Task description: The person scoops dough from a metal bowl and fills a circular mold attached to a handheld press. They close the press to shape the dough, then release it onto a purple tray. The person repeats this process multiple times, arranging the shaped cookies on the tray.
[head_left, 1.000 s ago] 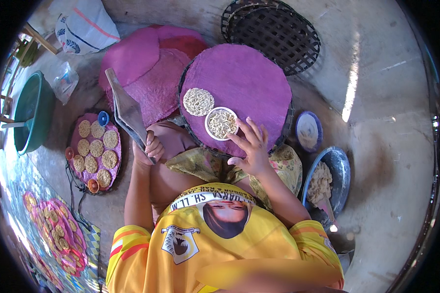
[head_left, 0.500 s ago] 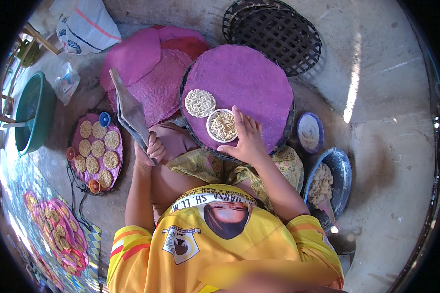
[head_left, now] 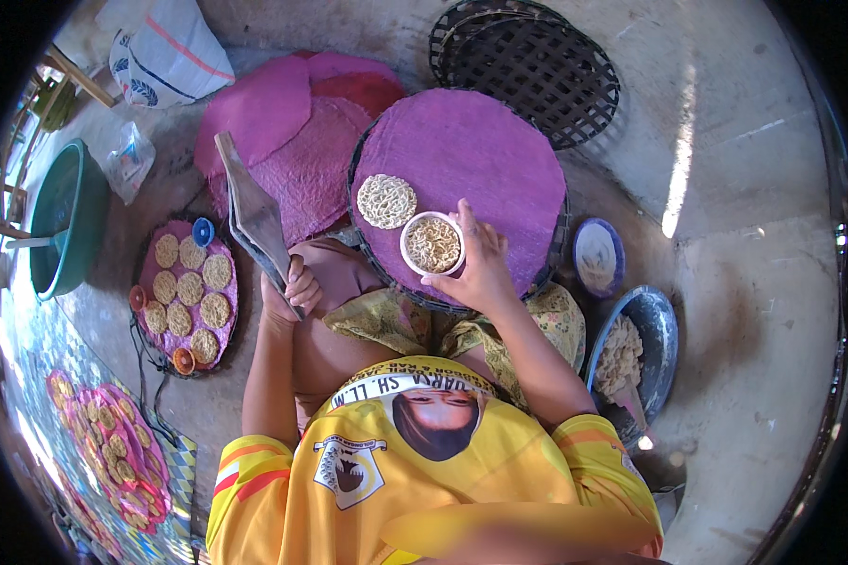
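My left hand (head_left: 292, 287) grips a long greyish wooden implement (head_left: 254, 226) raised beside a round pink-covered tray (head_left: 466, 155). On that tray lies a pale disc of squiggly strands (head_left: 386, 201). Just below and right of it, my right hand (head_left: 471, 259) is closed around a white ring mould (head_left: 408, 243) full of similar strands, thumb at its lower edge and fingers along its right side.
Pink sheets (head_left: 250, 118) lie behind, near dark woven trays (head_left: 537, 75). At left are a green tub (head_left: 57, 240), a sack (head_left: 165, 52) and a tray with several discs (head_left: 165, 282). At right are a blue-rimmed bowl (head_left: 612, 254) and a basin of dough (head_left: 622, 348).
My right fingers have moved in from spread apart to wrap round the mould, which has shifted slightly rightward. My left hand still holds the implement in much the same place.
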The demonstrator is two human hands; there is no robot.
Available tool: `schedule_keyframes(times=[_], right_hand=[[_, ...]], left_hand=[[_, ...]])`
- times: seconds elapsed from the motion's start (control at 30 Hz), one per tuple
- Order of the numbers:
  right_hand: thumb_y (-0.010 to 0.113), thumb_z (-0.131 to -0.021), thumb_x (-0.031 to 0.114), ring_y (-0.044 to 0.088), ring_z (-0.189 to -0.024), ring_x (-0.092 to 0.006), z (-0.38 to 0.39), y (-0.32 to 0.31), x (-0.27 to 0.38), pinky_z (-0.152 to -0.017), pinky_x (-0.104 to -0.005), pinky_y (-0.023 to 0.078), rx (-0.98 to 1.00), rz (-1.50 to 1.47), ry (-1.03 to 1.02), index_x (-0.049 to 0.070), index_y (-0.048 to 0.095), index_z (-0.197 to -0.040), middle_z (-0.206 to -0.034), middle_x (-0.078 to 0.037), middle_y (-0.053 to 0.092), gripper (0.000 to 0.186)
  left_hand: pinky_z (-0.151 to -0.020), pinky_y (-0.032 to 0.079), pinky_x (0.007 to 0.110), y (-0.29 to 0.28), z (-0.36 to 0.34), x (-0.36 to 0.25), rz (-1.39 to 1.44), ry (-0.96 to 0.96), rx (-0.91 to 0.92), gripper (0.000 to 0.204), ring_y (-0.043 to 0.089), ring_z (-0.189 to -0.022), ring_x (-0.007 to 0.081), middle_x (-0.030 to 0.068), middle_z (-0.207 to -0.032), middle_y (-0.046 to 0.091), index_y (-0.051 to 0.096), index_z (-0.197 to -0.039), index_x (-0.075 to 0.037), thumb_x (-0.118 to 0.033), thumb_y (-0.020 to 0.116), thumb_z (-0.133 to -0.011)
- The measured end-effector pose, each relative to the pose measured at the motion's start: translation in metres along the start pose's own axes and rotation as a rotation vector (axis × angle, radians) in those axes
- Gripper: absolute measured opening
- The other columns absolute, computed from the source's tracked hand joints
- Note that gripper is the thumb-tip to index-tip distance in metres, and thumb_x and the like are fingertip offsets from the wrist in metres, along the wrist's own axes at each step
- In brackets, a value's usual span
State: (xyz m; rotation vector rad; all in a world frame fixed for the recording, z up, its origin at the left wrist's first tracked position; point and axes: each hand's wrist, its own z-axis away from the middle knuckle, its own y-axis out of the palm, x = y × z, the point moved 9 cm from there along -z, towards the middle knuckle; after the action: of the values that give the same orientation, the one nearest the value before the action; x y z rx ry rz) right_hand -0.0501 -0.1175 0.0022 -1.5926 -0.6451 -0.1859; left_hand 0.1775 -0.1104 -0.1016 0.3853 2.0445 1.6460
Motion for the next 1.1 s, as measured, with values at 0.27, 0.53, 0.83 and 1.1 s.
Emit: schedule_keyframes(times=[0.27, 0.53, 0.83, 1.1], right_hand=[[0.078, -0.053, 0.04, 0.039, -0.114, -0.0316, 0.025, -0.044, -0.034, -0.094, -0.0467, 0.021, -0.147, -0.053, 0.113, 0.006, 0.012, -0.136, -0.12, -0.012, 0.047, 0.112], [0.075, -0.053, 0.047, 0.042, -0.111, -0.033, 0.051, -0.033, -0.05, -0.089, -0.0497, 0.027, -0.122, 0.087, 0.125, 0.007, 0.014, -0.137, -0.118, -0.014, 0.049, 0.11], [0.056, -0.067, 0.063, 0.049, -0.101, -0.0225, 0.061, -0.101, -0.056, -0.09, -0.0355, 0.029, -0.419, -0.998, 0.07, 0.003, 0.044, -0.121, -0.115, -0.009, 0.054, 0.082], [0.063, -0.071, 0.038, 0.051, -0.061, -0.014, 0.127, -0.172, -0.036, -0.052, -0.0241, 0.043, -0.795, -1.255, -0.03, 0.0, 0.047, -0.092, -0.075, -0.008, 0.05, 0.046]], left_hand=[[-0.041, 0.034, 0.029, 0.012, -0.002, 0.001, -0.089, -0.007, -0.04, 0.037, 0.034, -0.036, 0.012, 0.0005, -0.045, 0.036, 0.042, -0.069, -0.005, -0.035, 0.029, -0.087], [-0.038, 0.028, 0.028, 0.085, -0.029, 0.046, -0.136, -0.22, 0.095, 0.05, 0.032, -0.033, 0.0139, 0.0027, -0.04, 0.034, 0.045, -0.062, -0.004, -0.048, 0.031, -0.082], [-0.033, 0.028, 0.026, 0.139, -0.022, 0.184, -0.142, -0.76, 0.101, 0.057, 0.037, -0.035, 0.0147, 0.0057, -0.049, 0.04, 0.046, -0.065, -0.003, -0.055, 0.029, -0.083], [-0.065, 0.046, 0.032, 0.075, -0.01, 0.257, -0.354, -0.754, -0.425, 0.028, 0.057, -0.071, 0.0211, 0.0123, -0.083, 0.057, 0.047, -0.101, -0.005, -0.028, 0.038, -0.088]])
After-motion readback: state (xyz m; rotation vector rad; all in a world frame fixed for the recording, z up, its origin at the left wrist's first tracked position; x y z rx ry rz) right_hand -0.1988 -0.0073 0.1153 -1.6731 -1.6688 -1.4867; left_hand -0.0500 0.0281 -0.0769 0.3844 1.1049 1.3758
